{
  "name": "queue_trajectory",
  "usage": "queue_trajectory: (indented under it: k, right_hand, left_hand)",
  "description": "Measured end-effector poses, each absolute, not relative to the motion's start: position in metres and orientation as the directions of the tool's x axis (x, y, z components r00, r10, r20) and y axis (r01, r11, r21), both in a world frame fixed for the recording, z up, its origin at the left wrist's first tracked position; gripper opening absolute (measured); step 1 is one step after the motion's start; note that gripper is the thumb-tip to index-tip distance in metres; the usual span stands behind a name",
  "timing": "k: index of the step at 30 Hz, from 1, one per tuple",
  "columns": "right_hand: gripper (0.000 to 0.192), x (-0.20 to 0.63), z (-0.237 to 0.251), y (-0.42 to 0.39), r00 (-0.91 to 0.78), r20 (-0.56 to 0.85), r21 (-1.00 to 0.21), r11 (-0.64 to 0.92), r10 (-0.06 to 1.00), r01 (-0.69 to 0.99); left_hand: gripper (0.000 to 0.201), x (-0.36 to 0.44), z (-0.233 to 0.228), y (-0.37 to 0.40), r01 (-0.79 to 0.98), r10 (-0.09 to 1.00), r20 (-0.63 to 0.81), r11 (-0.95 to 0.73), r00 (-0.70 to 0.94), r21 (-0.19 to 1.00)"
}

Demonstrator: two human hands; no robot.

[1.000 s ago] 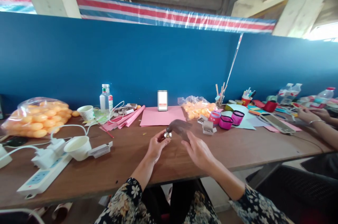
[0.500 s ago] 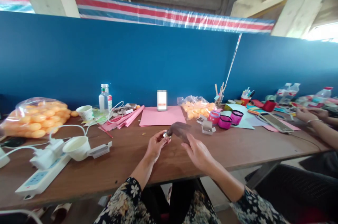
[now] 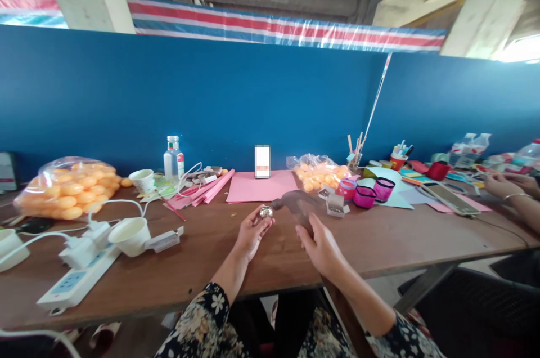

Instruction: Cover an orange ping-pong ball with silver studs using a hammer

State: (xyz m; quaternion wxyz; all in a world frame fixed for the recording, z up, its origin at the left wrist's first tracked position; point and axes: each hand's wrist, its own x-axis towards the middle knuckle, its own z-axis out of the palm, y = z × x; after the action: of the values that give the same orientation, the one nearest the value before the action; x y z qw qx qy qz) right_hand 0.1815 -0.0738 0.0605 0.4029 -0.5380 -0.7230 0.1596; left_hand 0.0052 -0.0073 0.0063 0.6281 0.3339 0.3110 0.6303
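A small shiny silver ball is pinched in the fingertips of my left hand, above the brown table. My right hand is closed around a dark grey hammer-shaped tool, blurred and partly see-through. The tool's narrow end points left, a little above and to the right of the ball, with a gap between them. My fingers hide most of its lower end.
Pink paper and a phone stand behind my hands. Bags of orange balls flank them. A power strip and paper cup are left. Small boxes, purple bands and another person's hands are right.
The tool's narrow end has lifted from beside the silver ball up and to the right. More of the ball shows now. The view has shifted slightly left.
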Motion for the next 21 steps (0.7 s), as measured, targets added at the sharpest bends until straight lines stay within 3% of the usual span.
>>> queue_trajectory:
  k: [4, 9, 12, 16, 21]
  right_hand:
    - [0.016, 0.1787, 0.058, -0.073, -0.088, 0.463, -0.629, 0.396, 0.882, 0.669]
    - [0.015, 0.1784, 0.0594, -0.0719, -0.11, 0.414, -0.65, 0.378, 0.904, 0.659]
    - [0.015, 0.1779, 0.0612, -0.0731, -0.072, 0.43, -0.66, 0.368, 0.9, 0.655]
    - [0.016, 0.1762, 0.0606, -0.0737, -0.145, 0.413, -0.641, 0.4, 0.899, 0.655]
    - [0.024, 0.1734, 0.0553, -0.0738, -0.094, 0.428, -0.64, 0.375, 0.899, 0.67]
  left_hand:
    - [0.045, 0.0041, 0.0061, -0.008, -0.579, 0.999, 0.025, 0.001, 0.037, 0.815]
    - [0.034, 0.0033, 0.0066, -0.0077, -0.587, 0.998, 0.043, -0.004, 0.052, 0.81]
    - [0.037, 0.0042, 0.0083, -0.0084, -0.598, 0.997, 0.061, -0.015, 0.056, 0.801]
    - [0.036, 0.0042, 0.0099, -0.0097, -0.588, 0.994, 0.055, 0.009, 0.09, 0.809]
    - [0.03, 0.0032, 0.0076, -0.0075, -0.589, 0.995, 0.039, 0.022, 0.091, 0.808]
